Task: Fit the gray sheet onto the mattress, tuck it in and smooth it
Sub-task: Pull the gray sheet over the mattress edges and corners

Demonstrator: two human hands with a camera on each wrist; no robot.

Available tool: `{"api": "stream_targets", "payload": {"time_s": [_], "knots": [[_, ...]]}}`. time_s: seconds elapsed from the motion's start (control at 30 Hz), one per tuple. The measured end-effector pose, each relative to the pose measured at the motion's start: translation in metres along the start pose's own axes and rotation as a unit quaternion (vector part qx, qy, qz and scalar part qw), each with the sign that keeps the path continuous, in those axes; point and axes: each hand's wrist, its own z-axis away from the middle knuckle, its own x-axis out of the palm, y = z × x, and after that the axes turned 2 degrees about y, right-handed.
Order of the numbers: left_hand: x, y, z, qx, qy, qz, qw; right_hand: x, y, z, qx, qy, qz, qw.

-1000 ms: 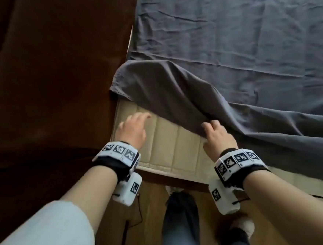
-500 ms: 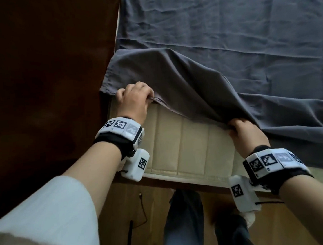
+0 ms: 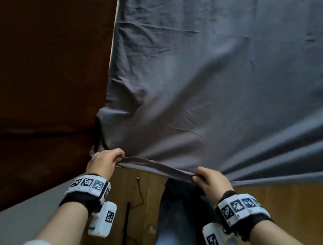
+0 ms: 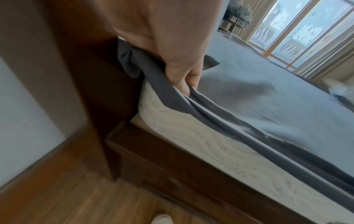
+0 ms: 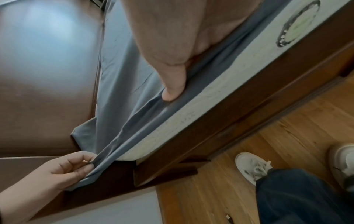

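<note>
The gray sheet (image 3: 201, 77) lies spread over the mattress top, with folds fanning out from the near edge. My left hand (image 3: 105, 161) grips the sheet's hem at the corner beside the headboard. My right hand (image 3: 206, 180) pinches the same hem further right, and the edge is stretched taut between them, out past the bed's side. In the left wrist view the sheet (image 4: 258, 94) covers the top while the cream quilted mattress (image 4: 201, 142) side stays bare below the hem. The right wrist view shows the mattress (image 5: 220, 94) side and both hands on the hem.
A dark brown headboard (image 3: 44, 73) stands at the left. The dark wooden bed frame (image 4: 172, 166) runs under the mattress. My legs and white shoes (image 5: 252, 166) stand on the wood floor (image 3: 289, 209), where a cable (image 3: 137, 193) lies. A window (image 4: 298, 25) is beyond the bed.
Both hands took hold of the folded-back sheet edge and pulled it toward me over the bare mattress corner. The cream top is now covered in the head view.
</note>
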Motion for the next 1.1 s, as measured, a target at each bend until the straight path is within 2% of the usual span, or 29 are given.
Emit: {"api": "stream_targets", "payload": {"time_s": [0.2, 0.3, 0.37, 0.47, 0.53, 0.6, 0.67, 0.73, 0.77, 0.8, 0.93, 1.0, 1.1], "knots": [[0.019, -0.003, 0.000, -0.046, 0.022, -0.093, 0.994, 0.015, -0.003, -0.004, -0.003, 0.016, 0.001, 1.000], [0.014, -0.003, -0.002, -0.078, 0.000, -0.116, 0.990, 0.009, -0.013, -0.004, -0.013, -0.002, 0.023, 1.000], [0.008, -0.006, -0.003, -0.094, -0.051, -0.113, 0.988, 0.009, -0.017, -0.003, -0.018, -0.015, 0.044, 0.999], [0.003, -0.002, -0.007, -0.108, -0.171, -0.127, 0.971, 0.016, -0.014, -0.005, -0.003, -0.037, 0.050, 0.998], [-0.001, 0.005, -0.013, -0.132, -0.201, -0.121, 0.963, 0.024, -0.008, -0.008, -0.002, -0.071, 0.059, 0.996], [-0.010, 0.013, -0.020, -0.145, -0.169, -0.085, 0.971, 0.028, -0.004, -0.010, 0.007, -0.095, 0.059, 0.994], [-0.024, 0.024, -0.028, -0.137, -0.068, -0.042, 0.987, 0.025, 0.003, -0.012, 0.031, -0.084, 0.031, 0.996], [-0.035, 0.035, -0.035, -0.120, 0.051, 0.004, 0.991, 0.015, 0.016, -0.013, 0.057, -0.055, -0.001, 0.997], [-0.038, 0.040, -0.038, -0.112, 0.093, 0.022, 0.989, 0.008, 0.024, -0.012, 0.072, -0.041, -0.015, 0.996], [-0.038, 0.044, -0.040, -0.110, 0.109, 0.031, 0.987, 0.001, 0.032, -0.010, 0.086, -0.027, -0.028, 0.996], [-0.026, 0.057, -0.046, -0.142, 0.041, 0.022, 0.989, -0.026, 0.072, 0.004, 0.145, 0.027, -0.058, 0.987], [-0.023, 0.067, -0.045, -0.164, 0.040, 0.019, 0.985, -0.033, 0.092, 0.010, 0.170, 0.045, -0.075, 0.981], [-0.021, 0.092, -0.037, -0.137, 0.036, -0.025, 0.990, -0.036, 0.114, 0.024, 0.194, 0.064, -0.095, 0.974]]}}
